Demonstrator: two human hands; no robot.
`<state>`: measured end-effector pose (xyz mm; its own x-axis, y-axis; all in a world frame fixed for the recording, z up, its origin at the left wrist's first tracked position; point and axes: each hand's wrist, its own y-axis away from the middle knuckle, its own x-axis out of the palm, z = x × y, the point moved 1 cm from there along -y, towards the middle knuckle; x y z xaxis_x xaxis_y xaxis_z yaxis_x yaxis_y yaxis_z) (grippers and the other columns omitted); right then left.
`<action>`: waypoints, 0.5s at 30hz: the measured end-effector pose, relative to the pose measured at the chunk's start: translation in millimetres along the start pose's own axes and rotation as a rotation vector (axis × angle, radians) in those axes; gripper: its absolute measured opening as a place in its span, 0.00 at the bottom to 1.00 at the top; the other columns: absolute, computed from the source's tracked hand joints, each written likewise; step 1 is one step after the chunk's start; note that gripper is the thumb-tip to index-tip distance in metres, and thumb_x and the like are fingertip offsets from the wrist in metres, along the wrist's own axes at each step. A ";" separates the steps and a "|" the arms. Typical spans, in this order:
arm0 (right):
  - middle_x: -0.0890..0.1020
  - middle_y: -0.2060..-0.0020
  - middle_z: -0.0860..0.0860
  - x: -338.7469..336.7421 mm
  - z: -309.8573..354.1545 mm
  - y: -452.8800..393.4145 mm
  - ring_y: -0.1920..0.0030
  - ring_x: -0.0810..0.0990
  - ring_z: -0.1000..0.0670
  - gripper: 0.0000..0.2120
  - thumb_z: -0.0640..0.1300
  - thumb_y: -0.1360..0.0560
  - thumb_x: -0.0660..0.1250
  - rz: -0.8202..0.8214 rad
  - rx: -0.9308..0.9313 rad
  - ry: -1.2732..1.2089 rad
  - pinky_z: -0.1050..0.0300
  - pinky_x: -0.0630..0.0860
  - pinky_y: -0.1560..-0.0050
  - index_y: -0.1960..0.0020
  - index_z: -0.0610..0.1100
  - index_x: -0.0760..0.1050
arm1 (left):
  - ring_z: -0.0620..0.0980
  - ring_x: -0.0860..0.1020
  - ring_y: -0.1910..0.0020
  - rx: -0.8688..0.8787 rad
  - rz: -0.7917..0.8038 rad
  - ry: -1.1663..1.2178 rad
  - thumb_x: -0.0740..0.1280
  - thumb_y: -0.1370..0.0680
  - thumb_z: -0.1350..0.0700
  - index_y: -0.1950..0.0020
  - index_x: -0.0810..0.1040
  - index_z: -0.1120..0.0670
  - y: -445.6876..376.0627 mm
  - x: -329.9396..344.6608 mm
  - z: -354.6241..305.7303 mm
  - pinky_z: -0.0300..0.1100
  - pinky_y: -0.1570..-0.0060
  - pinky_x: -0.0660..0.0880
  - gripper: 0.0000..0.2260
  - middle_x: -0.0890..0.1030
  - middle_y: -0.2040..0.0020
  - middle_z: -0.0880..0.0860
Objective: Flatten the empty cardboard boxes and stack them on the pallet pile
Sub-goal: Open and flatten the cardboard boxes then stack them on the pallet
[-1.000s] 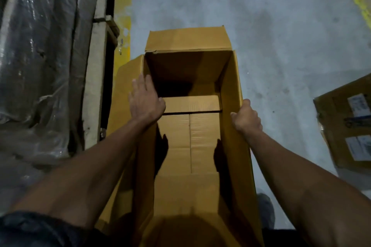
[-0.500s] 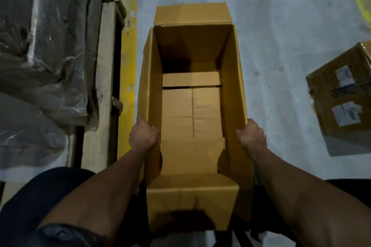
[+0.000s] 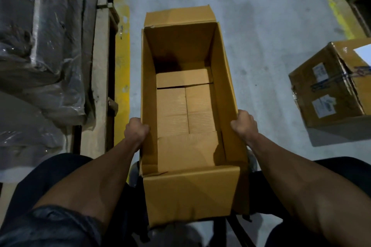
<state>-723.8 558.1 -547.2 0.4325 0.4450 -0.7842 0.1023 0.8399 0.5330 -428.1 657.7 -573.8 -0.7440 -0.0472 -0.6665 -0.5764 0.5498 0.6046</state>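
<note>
1. a long, open-topped tan cardboard box [image 3: 186,106] stands on the grey concrete floor [image 3: 261,26] straight in front of the person, between the two forearms; it is not yet flattened.
2. the left hand [image 3: 136,129] grips the top edge of the box's left long wall, fingers curled over the rim, near the end closest to the person.
3. the right hand [image 3: 245,124] grips the top edge of the right long wall in the same way, knuckles up, roughly opposite the left hand.
4. the box's far end flap [image 3: 178,16] stands up and leans outward; the near end flap [image 3: 190,194] hangs folded down over the outside toward the person.
5. inside, the bottom flaps lie closed, with a seam running lengthwise down the middle.
6. to the left, a yellow painted floor stripe [image 3: 121,78] runs beside a wooden pallet edge [image 3: 100,86] carrying goods in clear plastic wrap [image 3: 44,46].
7. to the right, well apart from the open box, a sealed brown cardboard carton with white labels and tape [image 3: 329,88] sits on the floor.
8. the person's dark trouser legs [image 3: 46,182] show at the bottom.
</note>
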 end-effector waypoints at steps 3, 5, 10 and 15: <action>0.75 0.53 0.45 -21.1 8.7 4.7 0.54 0.73 0.45 0.10 0.38 0.20 0.63 -0.023 -0.036 0.015 0.54 0.69 0.56 0.40 0.39 0.74 | 0.61 0.78 0.55 0.021 -0.066 0.015 0.65 0.21 0.61 0.63 0.71 0.57 10.2 -13.9 -14.4 0.49 0.56 0.75 0.10 0.78 0.57 0.59; 0.76 0.53 0.45 -35.0 14.4 10.2 0.55 0.74 0.45 0.08 0.38 0.20 0.62 -0.040 -0.063 0.007 0.53 0.70 0.56 0.41 0.39 0.74 | 0.58 0.75 0.59 0.037 -0.110 0.041 0.65 0.21 0.61 0.63 0.69 0.56 17.5 -25.2 -24.9 0.47 0.59 0.72 0.12 0.75 0.60 0.57; 0.78 0.53 0.43 -80.2 31.8 28.4 0.55 0.77 0.43 0.05 0.37 0.20 0.62 -0.119 -0.136 -0.055 0.52 0.72 0.58 0.45 0.40 0.75 | 0.56 0.72 0.64 0.123 -0.156 0.143 0.64 0.21 0.61 0.62 0.72 0.57 36.1 -62.2 -53.2 0.49 0.62 0.72 0.09 0.74 0.64 0.56; 0.79 0.56 0.42 -131.6 43.6 51.1 0.54 0.79 0.40 0.03 0.37 0.21 0.63 -0.208 -0.215 -0.086 0.48 0.78 0.55 0.49 0.39 0.75 | 0.55 0.72 0.63 0.189 -0.203 0.220 0.64 0.22 0.62 0.64 0.71 0.56 61.1 -96.3 -82.7 0.47 0.59 0.69 0.10 0.72 0.66 0.54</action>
<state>-736.4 528.9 -402.9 0.4974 0.2367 -0.8346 0.0081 0.9607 0.2774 -419.6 626.8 -436.6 -0.6874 -0.3391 -0.6422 -0.6628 0.6545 0.3638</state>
